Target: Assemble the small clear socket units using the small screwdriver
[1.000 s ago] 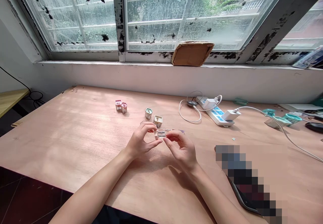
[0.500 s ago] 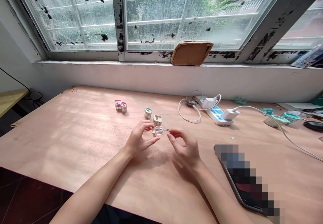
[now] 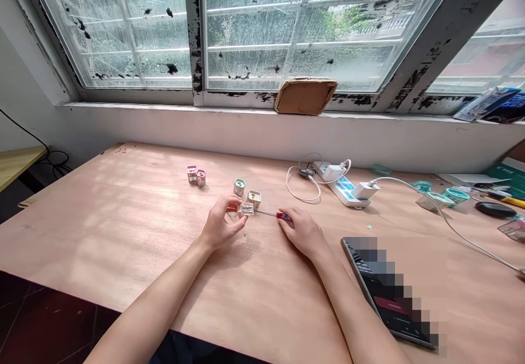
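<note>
My left hand (image 3: pixel 221 223) pinches a small, clear-sided box piece (image 3: pixel 246 209) between thumb and fingers, just above the table. Something small and reddish lies by its fingertips, partly hidden. At the right, my right hand (image 3: pixel 302 231) has its fingers on the red-and-dark handle of a small screwdriver (image 3: pixel 284 216). The thin metal shaft points left, its tip close to the clear piece; whether they touch I cannot tell. Right behind stand a cream square box (image 3: pixel 254 198) and a green hexagonal box (image 3: pixel 239 187). Two little pink-red boxes (image 3: pixel 196 176) stand farther left.
A phone or tablet (image 3: pixel 385 293), partly blurred, lies right of my right arm. Beyond it sit a power strip (image 3: pixel 342 189) with chargers and a white cable, several teal-rimmed containers (image 3: pixel 456 195) and a black mouse (image 3: pixel 495 209). Cardboard (image 3: pixel 305 97) leans on the window sill.
The screwdriver's red handle now shows; before, only its shaft did. My left hand and the clear piece have shifted slightly left. My right hand has flattened toward the table. The view has turned slightly.
</note>
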A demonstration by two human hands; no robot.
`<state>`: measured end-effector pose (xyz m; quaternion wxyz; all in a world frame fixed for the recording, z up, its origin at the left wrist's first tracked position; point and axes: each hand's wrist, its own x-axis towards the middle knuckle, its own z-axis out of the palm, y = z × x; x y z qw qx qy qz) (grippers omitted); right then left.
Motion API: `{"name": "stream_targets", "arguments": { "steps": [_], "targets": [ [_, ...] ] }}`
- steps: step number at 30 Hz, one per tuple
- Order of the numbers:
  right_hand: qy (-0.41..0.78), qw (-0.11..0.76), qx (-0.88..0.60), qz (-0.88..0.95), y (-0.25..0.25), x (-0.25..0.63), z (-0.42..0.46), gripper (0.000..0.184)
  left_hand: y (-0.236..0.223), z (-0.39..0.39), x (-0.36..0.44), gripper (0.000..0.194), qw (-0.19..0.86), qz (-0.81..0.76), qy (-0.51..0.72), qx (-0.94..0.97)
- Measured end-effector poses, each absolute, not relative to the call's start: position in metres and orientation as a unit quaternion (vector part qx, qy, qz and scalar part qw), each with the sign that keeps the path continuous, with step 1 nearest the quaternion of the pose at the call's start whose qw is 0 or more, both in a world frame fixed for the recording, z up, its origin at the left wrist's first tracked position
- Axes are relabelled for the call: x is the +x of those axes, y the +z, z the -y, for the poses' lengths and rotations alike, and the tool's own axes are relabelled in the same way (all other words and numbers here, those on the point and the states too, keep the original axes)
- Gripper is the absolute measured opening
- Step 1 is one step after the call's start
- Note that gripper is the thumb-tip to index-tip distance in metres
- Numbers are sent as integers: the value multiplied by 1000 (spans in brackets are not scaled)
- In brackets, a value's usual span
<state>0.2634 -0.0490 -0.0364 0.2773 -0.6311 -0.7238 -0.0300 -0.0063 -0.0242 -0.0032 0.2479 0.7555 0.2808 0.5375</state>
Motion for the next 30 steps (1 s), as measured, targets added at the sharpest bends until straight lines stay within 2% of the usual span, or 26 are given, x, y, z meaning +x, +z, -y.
{"name": "stream_targets", "arguments": {
  "steps": [6, 17, 30],
  "targets": [
    [33, 264, -648, 713, -21, 264, 54, 19, 1, 26, -7, 36, 252, -297, 514, 764],
    [254, 253, -576, 735, 2, 275, 65, 18, 3, 28, -6, 35, 242, -281, 524, 766],
    [305, 219, -568, 732, 13, 254, 72, 17, 11, 36, -8, 30, 357, -312, 447, 758]
  ]
}}
